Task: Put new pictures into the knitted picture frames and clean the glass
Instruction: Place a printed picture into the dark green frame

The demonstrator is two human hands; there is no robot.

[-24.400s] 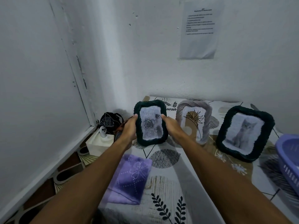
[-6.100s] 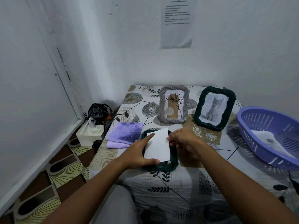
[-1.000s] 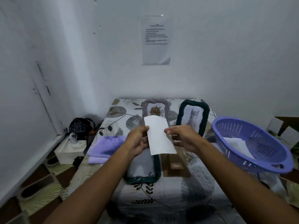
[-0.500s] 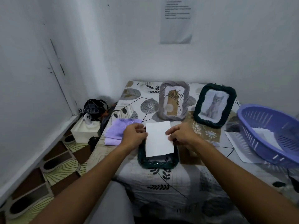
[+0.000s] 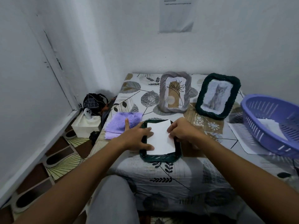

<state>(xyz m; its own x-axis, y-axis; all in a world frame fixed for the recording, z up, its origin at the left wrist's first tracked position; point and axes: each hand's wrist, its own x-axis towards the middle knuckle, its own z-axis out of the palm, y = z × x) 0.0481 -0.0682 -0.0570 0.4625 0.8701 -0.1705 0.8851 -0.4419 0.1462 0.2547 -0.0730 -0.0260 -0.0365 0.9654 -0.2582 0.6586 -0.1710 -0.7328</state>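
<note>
- Dark-green knitted frame (image 5: 160,156) lay face down near the front edge of the table (image 5: 169,183), with a white sheet (image 5: 160,139) resting blank side up in its back opening.
- My left hand (image 5: 137,139) pressed flat on the frame's left border with fingers spread, fingertips touching the sheet's left edge; my right hand (image 5: 182,132) had its fingers curled at the sheet's right edge, and I could not tell whether they pinched it or only pushed it.
- By my judgement the picture was being seated and not yet secured; no backing was on it, and its glass was still to be wiped.
- Purple cloth (image 5: 123,125) lay just left of the frame, under my left thumb.
- Grey frame (image 5: 175,92) and cat frame (image 5: 217,96) stood upright at the back, well apart from my hands, apparently untouched.
- Purple basket (image 5: 275,126), holding paper, sat to the right, leaving open table between it and my right arm; the wall hemmed in the left.
</note>
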